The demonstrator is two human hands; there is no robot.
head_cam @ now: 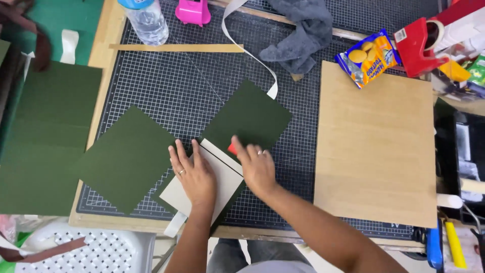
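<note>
Hands pressing grey board onto green paper

Grey board [202, 189] lies tilted on the cutting mat [166, 86], over a dark green sheet [250, 119]. Left hand [192, 174] rests open and flat on it. Right hand [257, 167] lies spread at its upper edge, fingers beside a small red piece [232, 148]. Pressure looks best kept even and flat, so the board stays aligned.
</note>
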